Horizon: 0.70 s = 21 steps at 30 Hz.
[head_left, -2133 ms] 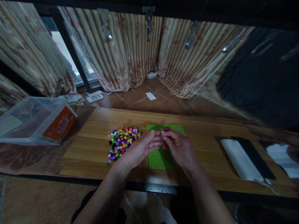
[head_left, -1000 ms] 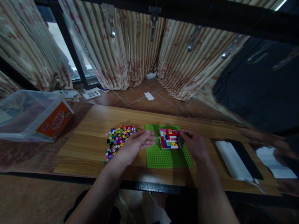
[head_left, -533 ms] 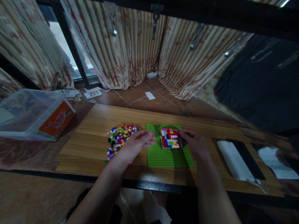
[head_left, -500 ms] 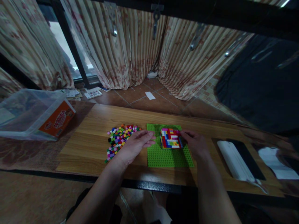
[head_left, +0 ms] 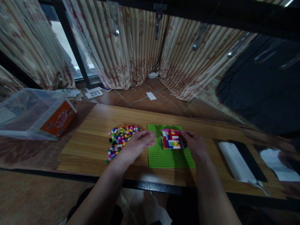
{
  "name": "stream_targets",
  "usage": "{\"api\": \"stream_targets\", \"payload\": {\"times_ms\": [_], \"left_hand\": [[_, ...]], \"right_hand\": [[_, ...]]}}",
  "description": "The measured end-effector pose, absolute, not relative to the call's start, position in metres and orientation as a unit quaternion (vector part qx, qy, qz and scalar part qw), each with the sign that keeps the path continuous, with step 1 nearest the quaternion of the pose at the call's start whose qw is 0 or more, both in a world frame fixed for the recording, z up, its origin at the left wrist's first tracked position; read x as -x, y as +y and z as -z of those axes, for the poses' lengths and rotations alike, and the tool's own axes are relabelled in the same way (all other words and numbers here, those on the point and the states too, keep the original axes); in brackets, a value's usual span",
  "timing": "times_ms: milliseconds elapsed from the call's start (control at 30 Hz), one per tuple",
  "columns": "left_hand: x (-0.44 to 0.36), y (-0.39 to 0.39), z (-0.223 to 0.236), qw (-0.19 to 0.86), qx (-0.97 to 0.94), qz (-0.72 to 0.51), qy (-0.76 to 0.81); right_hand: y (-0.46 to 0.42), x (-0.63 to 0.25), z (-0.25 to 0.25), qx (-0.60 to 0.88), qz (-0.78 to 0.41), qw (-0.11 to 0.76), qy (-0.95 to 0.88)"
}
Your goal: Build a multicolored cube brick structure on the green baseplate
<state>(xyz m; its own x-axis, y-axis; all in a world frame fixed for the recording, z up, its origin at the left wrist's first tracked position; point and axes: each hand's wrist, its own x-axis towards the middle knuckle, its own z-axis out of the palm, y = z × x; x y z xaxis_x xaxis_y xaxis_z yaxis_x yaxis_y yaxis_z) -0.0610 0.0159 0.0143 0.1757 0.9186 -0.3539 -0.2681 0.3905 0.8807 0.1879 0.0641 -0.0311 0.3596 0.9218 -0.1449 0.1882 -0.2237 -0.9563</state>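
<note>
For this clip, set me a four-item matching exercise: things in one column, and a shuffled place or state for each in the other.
Things:
1. green baseplate
2. clear plastic box
3. loose bricks
4. right hand

Places or states:
A. at the right side of the brick block
B. bearing an orange label
C. scattered on the wooden board
D. beneath the brick block

Pairs: 1-D, 2-B, 3-C, 4-A

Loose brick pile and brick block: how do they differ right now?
The loose brick pile is scattered pieces with a ragged outline; the brick block is pieced together into a compact, boxy form.
The pile lies on the wooden board; the block sits on the green baseplate.
The left arm and hand partly cover the pile; the right hand is at the block's right edge.
Both are multicoloured.
</note>
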Motion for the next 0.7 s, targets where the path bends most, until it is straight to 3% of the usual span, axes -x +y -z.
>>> {"api": "stream_targets", "payload": {"times_ms": [700], "left_hand": [[0.047,0.021,0.007,0.637,-0.438,-0.395,0.496]], "right_hand": [[0.066,-0.176,0.028,0.661,-0.414,0.535,-0.325]]}}
